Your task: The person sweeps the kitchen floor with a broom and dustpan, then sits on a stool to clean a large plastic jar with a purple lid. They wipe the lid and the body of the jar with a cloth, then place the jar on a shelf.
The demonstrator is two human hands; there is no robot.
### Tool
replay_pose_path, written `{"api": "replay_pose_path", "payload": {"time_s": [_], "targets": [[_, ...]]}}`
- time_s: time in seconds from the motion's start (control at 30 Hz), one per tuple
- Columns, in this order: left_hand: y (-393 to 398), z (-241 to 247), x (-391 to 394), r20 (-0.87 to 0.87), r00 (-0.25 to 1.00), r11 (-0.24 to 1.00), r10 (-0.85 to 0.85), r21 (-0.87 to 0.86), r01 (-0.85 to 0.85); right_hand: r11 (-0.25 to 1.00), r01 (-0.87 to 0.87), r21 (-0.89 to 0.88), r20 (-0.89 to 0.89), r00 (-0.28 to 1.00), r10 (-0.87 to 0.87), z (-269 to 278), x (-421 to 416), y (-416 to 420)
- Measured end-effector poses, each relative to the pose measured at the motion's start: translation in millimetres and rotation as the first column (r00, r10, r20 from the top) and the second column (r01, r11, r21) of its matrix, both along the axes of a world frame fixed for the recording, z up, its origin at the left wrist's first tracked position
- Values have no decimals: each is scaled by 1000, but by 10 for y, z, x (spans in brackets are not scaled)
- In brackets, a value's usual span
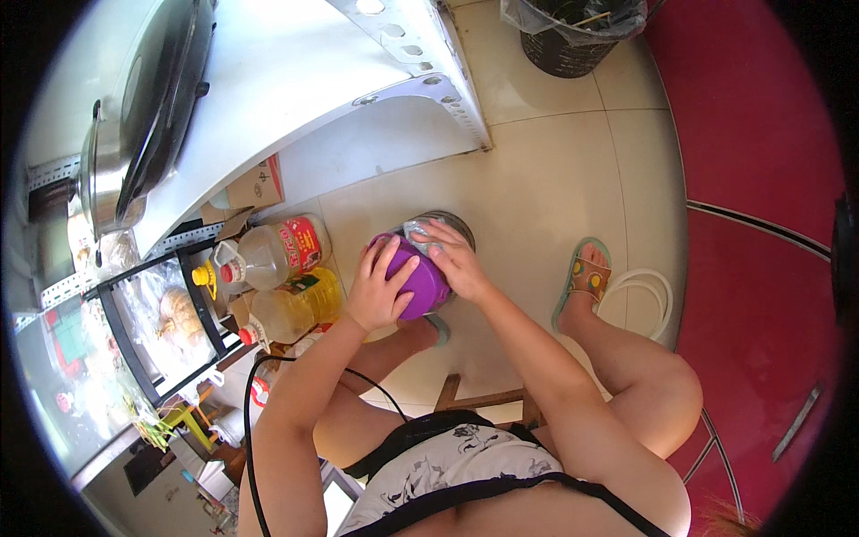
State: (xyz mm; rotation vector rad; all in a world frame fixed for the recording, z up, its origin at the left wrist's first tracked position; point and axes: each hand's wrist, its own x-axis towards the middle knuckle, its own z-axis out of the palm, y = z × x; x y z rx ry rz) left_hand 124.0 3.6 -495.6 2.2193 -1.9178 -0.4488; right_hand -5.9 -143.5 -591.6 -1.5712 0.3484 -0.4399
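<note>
A round purple plastic lid or bowl (pixel 427 290) is tilted in front of me, low over the floor. My left hand (pixel 377 290) grips its left side with the fingers spread across the purple surface. On the other side, my right hand (pixel 458 263) presses a crumpled piece of clear plastic (pixel 416 235) near the purple rim. Behind both hands shows the rounded end of a dark grey container (pixel 462 227). Most of that container is hidden, and whether the purple piece is joined to it I cannot tell.
Large oil bottles (pixel 285 252) stand on the left beside a black-framed rack (pixel 194 295). A white shelf (pixel 268 87) bears a lidded steel pot (pixel 134 148). A lined bin (pixel 570 50) is at the top, red cabinets (pixel 751 282) at right, white rings (pixel 661 302) on the floor.
</note>
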Motion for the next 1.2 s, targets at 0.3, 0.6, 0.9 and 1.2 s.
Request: {"api": "replay_pose_path", "payload": {"time_s": [0.3, 0.6, 0.9, 1.2], "targets": [[-21, 15, -60, -47, 979, 979, 198, -31, -200, 848, 324, 419, -547, 836, -50, -690, -113, 58], [53, -96, 37, -289, 582, 628, 760, 99, -772, 579, 569, 584, -512, 812, -282, -168, -546, -181], [227, -134, -50, -367, 581, 629, 727, 16, -777, 601, 587, 542, -509, 798, -321, 767, -841, -52], [-14, 269, -126, -734, 146, 664, 663, 487, -568, 787, 455, 416, -509, 834, -213, 1501, -1022, -85]]}}
